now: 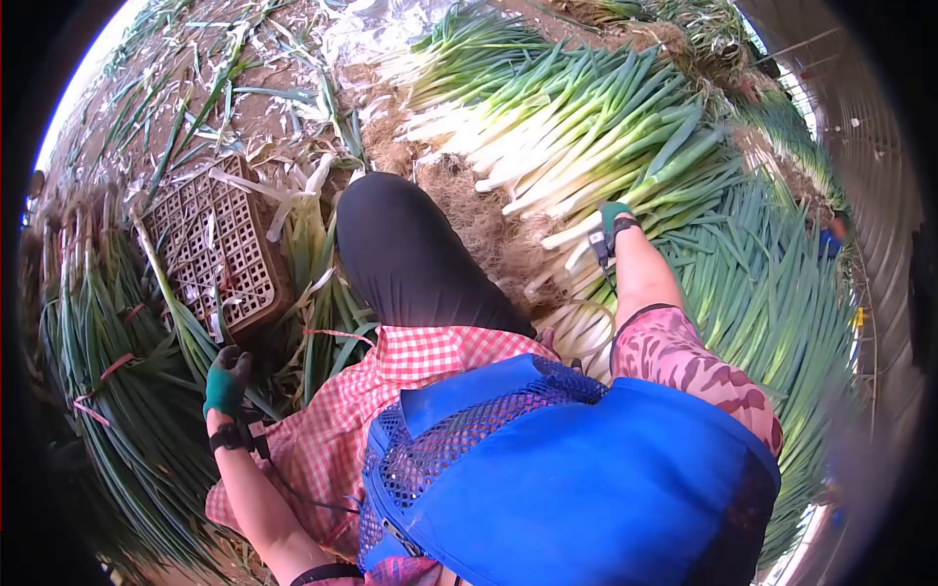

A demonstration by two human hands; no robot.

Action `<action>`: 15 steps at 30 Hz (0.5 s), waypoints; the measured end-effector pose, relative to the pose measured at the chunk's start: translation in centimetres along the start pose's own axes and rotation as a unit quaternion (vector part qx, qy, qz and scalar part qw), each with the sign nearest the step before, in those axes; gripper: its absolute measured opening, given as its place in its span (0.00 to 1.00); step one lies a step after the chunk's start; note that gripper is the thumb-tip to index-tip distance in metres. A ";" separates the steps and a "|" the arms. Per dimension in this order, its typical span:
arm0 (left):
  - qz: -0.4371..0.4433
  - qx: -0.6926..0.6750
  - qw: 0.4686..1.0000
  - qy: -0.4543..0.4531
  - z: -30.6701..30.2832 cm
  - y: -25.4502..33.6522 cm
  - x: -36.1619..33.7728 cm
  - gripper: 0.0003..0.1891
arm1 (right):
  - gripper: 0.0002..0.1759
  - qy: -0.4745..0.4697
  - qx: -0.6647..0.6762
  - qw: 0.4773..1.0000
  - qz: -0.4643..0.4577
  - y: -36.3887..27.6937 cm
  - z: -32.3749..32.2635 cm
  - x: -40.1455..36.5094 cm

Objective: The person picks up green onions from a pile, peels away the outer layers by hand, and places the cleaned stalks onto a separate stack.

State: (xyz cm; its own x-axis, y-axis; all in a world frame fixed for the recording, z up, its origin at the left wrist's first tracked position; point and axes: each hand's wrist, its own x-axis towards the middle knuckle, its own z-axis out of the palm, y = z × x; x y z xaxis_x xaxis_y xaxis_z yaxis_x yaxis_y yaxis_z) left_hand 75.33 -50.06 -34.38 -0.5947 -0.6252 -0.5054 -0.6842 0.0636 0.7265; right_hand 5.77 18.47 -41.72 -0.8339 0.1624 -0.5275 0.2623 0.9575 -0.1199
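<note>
My left hand [227, 381], in a green and dark glove, is closed around a long green onion [174, 303]. Its pale end points up and away, past the side of the crate. My right hand [614, 214], also gloved in green, lies on a wide pile of green onions [596, 127]. Its fingers curl down around a green onion stalk [567, 236] whose white end sticks out to the left; the fingertips are hidden. The pile's white root ends face left and its green leaves face right.
An overturned brown plastic crate [220, 249] lies ahead on the left. Tied green onion bundles [103, 391] with pink bands stand at the far left. Leaf scraps [244, 88] litter the soil. My knee [410, 249] sits between crate and pile. Plastic sheeting [860, 176] borders the right.
</note>
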 end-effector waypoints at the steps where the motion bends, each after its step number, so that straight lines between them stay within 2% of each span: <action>1: -0.018 -0.020 1.000 -0.005 -0.1 0.5 -0.7 0.18 | 0.39 -0.005 0.036 0.999 0.028 -2.2 1.0 -4.7; 3: -0.031 -0.033 0.999 -0.010 0.1 0.5 -1.1 0.19 | 0.43 0.001 0.064 0.997 0.052 -4.8 1.2 -10.0; 5: -0.021 -0.016 1.000 -0.008 0.0 -1.0 -0.4 0.19 | 0.45 0.021 0.032 0.998 0.057 -6.6 0.8 -12.5; 7: -0.014 -0.006 1.000 -0.010 0.3 -0.7 -0.6 0.19 | 0.43 0.055 -0.060 0.996 0.047 -8.7 0.4 -13.7; 10: 0.003 -0.023 1.000 -0.009 0.2 -0.7 -0.3 0.19 | 0.40 0.138 -0.093 0.986 0.013 -9.8 0.0 -13.2; 11: 0.011 -0.032 0.999 -0.012 0.1 -0.8 -0.1 0.19 | 0.38 0.164 0.000 0.986 0.022 -9.6 -0.2 -12.7; 12: 0.014 -0.049 0.999 -0.016 0.0 -0.6 -0.1 0.18 | 0.36 0.207 0.034 0.977 0.031 -8.7 -0.3 -10.3; 13: 0.016 -0.067 0.997 -0.020 -0.1 -0.4 -0.2 0.18 | 0.35 0.229 0.080 0.969 0.057 -9.0 -1.2 -11.3; 15: 0.009 -0.091 0.995 -0.027 -0.3 0.0 -0.5 0.18 | 0.35 0.204 0.047 0.976 0.053 -9.0 -3.0 -11.2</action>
State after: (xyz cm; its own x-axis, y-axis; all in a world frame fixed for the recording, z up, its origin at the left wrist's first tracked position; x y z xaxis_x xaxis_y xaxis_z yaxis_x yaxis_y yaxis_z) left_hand 75.69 -49.97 -33.98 -0.6316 -0.5827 -0.5114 -0.5880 -0.0699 0.8059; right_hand 11.29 8.72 -32.19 -0.9184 0.3601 -0.1639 0.3858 0.9068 -0.1699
